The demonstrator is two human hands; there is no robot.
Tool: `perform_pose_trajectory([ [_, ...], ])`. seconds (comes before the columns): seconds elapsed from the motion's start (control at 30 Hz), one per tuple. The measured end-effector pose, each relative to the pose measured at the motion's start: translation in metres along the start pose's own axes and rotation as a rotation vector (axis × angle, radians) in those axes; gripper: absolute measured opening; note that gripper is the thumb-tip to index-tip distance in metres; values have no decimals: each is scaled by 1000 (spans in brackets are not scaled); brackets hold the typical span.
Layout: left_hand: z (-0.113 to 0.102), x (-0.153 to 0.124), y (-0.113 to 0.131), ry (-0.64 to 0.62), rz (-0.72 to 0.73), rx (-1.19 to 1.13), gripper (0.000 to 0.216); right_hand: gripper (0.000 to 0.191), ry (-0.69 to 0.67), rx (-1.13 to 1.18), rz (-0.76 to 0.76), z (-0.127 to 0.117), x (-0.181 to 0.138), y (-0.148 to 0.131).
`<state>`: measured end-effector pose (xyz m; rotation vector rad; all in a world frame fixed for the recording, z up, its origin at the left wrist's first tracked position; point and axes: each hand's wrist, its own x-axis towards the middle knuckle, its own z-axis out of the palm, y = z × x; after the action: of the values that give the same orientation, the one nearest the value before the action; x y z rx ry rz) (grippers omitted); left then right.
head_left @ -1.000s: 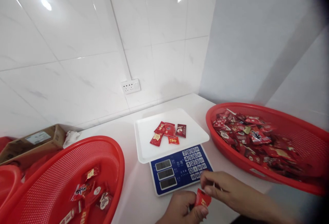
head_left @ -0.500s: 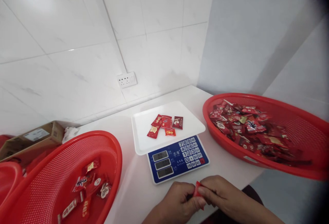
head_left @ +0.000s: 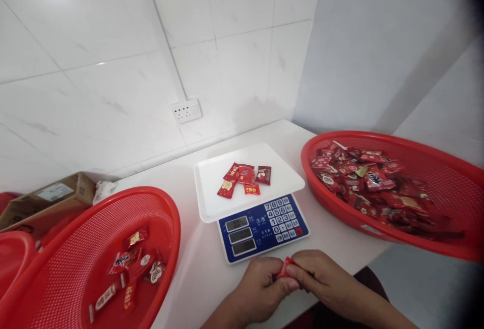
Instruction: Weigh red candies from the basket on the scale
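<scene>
1. While the white counter (head_left: 196, 278) spreads under everything, it meets the tiled wall at the back, where a socket (head_left: 186, 111) sits.
2. Right of centre, the large red basket (head_left: 446, 168) holds a thick heap of red wrapped sweets (head_left: 363, 180).
3. At the left, a second red basket (head_left: 159, 208) holds only a few sweets (head_left: 130, 268), with a cardboard box (head_left: 49, 198) behind it.
4. Between the baskets stands the blue scale (head_left: 260, 225); its white tray (head_left: 212, 193) carries five small packets (head_left: 244, 179).
5. Near the counter's front edge, the left hand (head_left: 260, 288) and the right hand (head_left: 321, 278) meet just in front of the scale.
6. Both hands' fingers are pinched on one small red sweet (head_left: 284, 267), mostly hidden between them, held just above the counter.
</scene>
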<state>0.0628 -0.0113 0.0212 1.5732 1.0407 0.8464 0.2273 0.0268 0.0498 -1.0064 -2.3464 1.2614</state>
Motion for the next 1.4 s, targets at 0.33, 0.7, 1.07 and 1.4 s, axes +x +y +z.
perform_pose_trajectory([
  [0.33,-2,-1,-3,-19,-10,80,44,43,13,-30,52,2,-4,7],
  [0.7,-1,0,-1,115,19,-22,42,39,118,36,66,-6,3,-4],
  [1.07,2,-3,-6,165,-45,42,45,24,458,108,30,-49,83,-47],
  [1.4,3,-4,-7,184,-35,101,43,46,263,-654,-101,-55,123,-32],
])
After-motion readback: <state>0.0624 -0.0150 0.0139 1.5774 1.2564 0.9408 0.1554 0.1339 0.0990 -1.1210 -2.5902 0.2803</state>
